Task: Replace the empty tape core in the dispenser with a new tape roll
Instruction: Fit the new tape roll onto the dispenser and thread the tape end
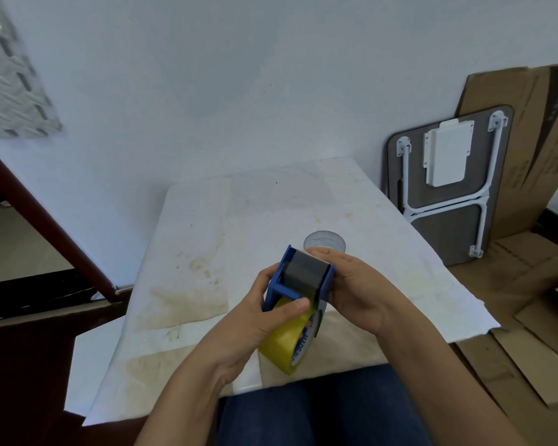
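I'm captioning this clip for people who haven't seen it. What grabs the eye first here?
Both hands, left hand and right hand, grip a blue tape dispenser with a yellow tape roll at centre, above the stained white table. Just beyond sits an empty tape core.

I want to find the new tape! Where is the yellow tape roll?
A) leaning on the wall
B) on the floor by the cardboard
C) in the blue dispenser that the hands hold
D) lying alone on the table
C: the yellow tape roll sits in the blue dispenser, gripped by the left hand and the right hand above the table.
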The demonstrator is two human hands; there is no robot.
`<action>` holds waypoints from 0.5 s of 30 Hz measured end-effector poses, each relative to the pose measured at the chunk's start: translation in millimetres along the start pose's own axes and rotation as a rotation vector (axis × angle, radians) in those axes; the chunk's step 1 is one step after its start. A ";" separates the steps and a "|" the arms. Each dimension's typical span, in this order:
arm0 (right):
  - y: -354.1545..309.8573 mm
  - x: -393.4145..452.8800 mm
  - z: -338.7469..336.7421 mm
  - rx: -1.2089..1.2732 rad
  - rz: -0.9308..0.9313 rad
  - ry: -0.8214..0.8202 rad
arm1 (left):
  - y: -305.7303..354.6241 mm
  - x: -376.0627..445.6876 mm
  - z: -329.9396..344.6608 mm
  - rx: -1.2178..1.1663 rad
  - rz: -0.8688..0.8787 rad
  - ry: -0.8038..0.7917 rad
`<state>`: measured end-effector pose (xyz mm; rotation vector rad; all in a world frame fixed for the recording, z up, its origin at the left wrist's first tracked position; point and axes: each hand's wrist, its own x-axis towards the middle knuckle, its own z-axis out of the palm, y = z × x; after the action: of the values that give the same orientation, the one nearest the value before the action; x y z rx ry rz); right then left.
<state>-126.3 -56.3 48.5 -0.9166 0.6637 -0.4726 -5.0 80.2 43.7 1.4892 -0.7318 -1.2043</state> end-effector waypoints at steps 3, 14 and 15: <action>1.5 0.6 -1.9 0.102 0.061 -0.008 | 3.3 -2.3 -2.0 -0.010 0.009 -0.007; 4.3 -3.2 0.3 0.213 0.145 -0.081 | 15.0 -11.8 -9.5 -0.086 0.016 -0.057; 6.9 -3.1 0.9 0.181 0.133 -0.076 | 16.6 -12.4 -10.9 -0.086 0.017 -0.062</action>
<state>-127.2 -50.2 44.1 -0.7115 0.5984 -0.3708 3.7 90.5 62.9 1.3773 -0.7235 -1.2582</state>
